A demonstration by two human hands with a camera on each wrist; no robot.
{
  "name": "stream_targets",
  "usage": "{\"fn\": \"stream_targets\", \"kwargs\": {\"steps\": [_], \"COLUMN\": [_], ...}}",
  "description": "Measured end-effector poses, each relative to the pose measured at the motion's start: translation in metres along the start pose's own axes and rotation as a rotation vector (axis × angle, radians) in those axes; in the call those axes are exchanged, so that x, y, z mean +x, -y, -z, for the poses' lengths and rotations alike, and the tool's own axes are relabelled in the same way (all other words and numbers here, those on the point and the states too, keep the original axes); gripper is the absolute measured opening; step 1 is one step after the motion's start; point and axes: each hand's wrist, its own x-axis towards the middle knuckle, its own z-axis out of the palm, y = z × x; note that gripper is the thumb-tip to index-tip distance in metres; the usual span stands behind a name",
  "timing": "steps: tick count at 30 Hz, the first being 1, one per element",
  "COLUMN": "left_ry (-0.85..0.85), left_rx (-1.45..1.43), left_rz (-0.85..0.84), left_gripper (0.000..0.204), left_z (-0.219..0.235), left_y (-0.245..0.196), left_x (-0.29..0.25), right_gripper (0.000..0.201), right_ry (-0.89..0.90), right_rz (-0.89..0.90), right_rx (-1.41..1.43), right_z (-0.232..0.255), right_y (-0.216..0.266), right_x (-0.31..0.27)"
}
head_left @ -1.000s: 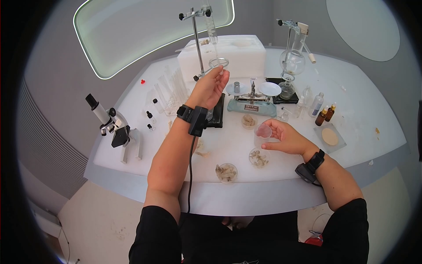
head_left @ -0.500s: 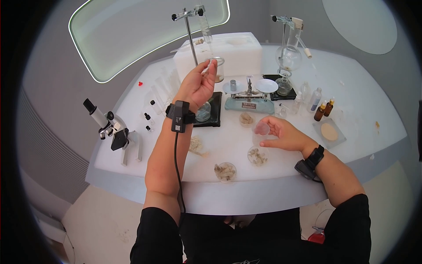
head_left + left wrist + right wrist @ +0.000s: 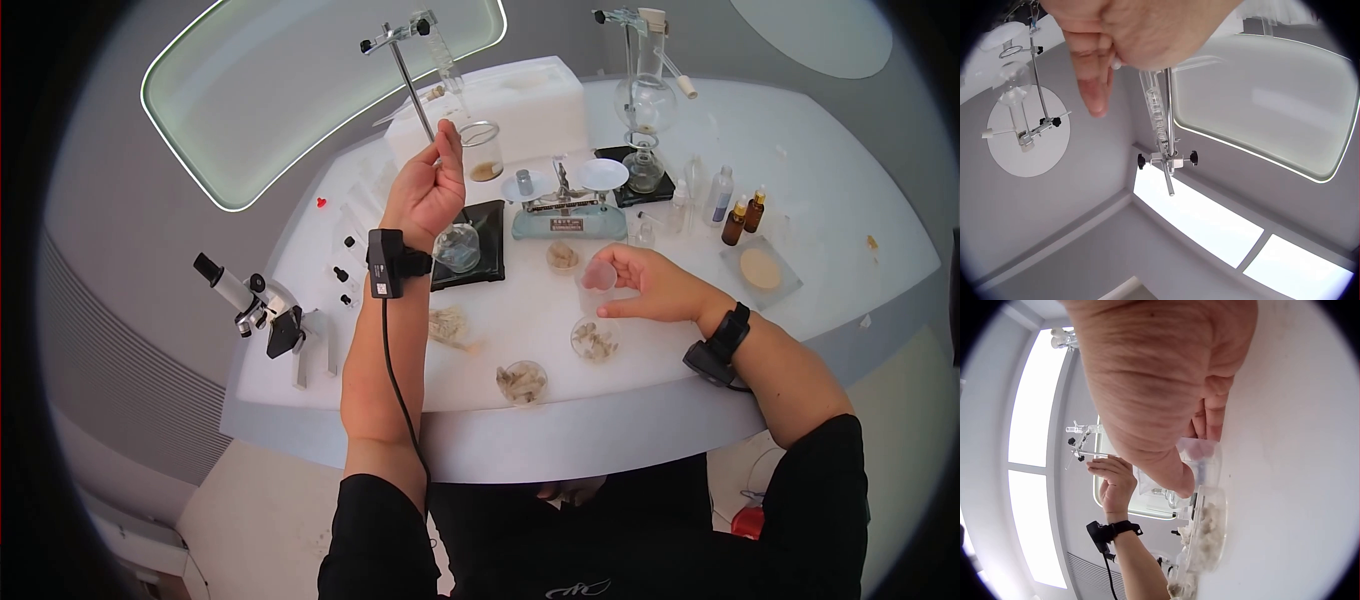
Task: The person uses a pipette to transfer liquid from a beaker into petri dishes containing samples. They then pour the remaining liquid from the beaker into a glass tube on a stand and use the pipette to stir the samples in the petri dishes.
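Left hand: your left hand (image 3: 428,190) is raised over the far left of the table (image 3: 860,200), fingers curled loosely inward, tips up beside the stand rod (image 3: 410,80). In the left wrist view the fingers (image 3: 1094,87) hang just beside the rod and the glass tube (image 3: 1155,106) clamped to it — you cannot tell whether they touch or pinch anything.

Beaker: a glass beaker (image 3: 482,152) with brown contents at the bottom stands just right of your left fingertips, apart from them.

Right hand: your right hand (image 3: 655,285) lies on the table nearer you, thumb and fingers curved round the small cup (image 3: 597,280) with pinkish contents. The right wrist view shows the fingers (image 3: 1210,419) wrapped against the cup's clear wall.

Cup: it stands upright on the table, right of centre, just this side of the balance (image 3: 562,200).

Dishes: one dish (image 3: 595,338) of pale bits sits just near of the cup, touching distance from your thumb; another (image 3: 522,382) lies nearer the table edge, a third (image 3: 563,257) just beyond the cup.

Flask: a round flask (image 3: 458,248) rests on the black pad (image 3: 490,250) below your left wrist.

Left side: a microscope (image 3: 262,310).

Right side: two brown bottles (image 3: 744,218) — well apart from both hands.
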Motion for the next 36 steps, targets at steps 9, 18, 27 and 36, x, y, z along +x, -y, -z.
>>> {"fn": "stream_targets", "kwargs": {"steps": [9,18,27,36], "left_ry": [0.048,0.031,0.032,0.065], "left_rx": [-0.064,-0.113,-0.132,-0.112], "left_rz": [0.086,0.121,0.129,0.119], "left_gripper": [0.021,0.021,0.021,0.023], "left_z": [0.0024,-0.0004,-0.0001,0.0007], "left_y": [-0.008,-0.0066,-0.0051,-0.0042], "left_x": [-0.0016,-0.0045,-0.0044,-0.0029], "right_gripper": [0.06,0.062,0.058,0.057], "right_ry": [-0.015,-0.014,0.003,0.006], "right_rz": [-0.032,-0.036,-0.027,-0.019], "right_rx": [-0.016,0.02,0.016,0.036], "right_z": [-0.0006,-0.0009,0.0004,-0.0006], "right_y": [0.004,0.0041,0.0032,0.0027], "right_x": [-0.0012,-0.0016,-0.0018,-0.0015]}}
